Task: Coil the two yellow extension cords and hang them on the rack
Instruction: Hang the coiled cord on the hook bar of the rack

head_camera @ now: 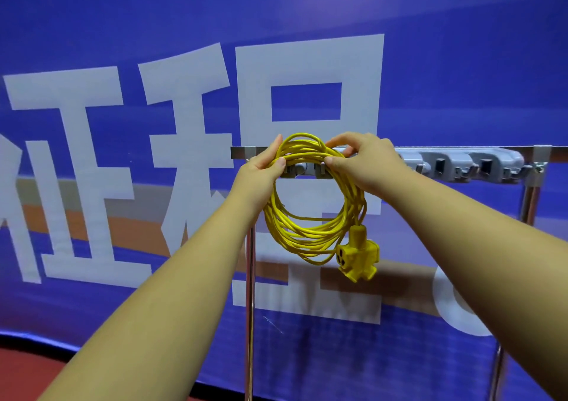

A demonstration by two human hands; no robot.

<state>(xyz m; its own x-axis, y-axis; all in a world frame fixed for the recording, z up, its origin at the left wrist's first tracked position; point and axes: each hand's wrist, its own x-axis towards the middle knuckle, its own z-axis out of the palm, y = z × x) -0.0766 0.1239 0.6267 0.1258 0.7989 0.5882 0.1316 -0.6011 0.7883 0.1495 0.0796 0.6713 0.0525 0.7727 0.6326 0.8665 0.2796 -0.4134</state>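
Note:
A coiled yellow extension cord (310, 234) hangs in front of the rack's left end, its yellow multi-outlet socket (358, 254) dangling at the lower right. My left hand (264, 167) grips the top left of the coil, thumb over the strands. My right hand (365, 158) pinches the top right of the coil against the rack. The grey hook rail (461, 162) runs along a metal crossbar at the height of my hands; its left hooks (321, 170) show inside the coil. Only one yellow cord is in view.
The rack stands on chrome legs (249, 324), with another upright (530, 204) at the right. Behind it hangs a blue banner (123, 32) with large white characters. A strip of red floor (27, 373) shows at the lower left.

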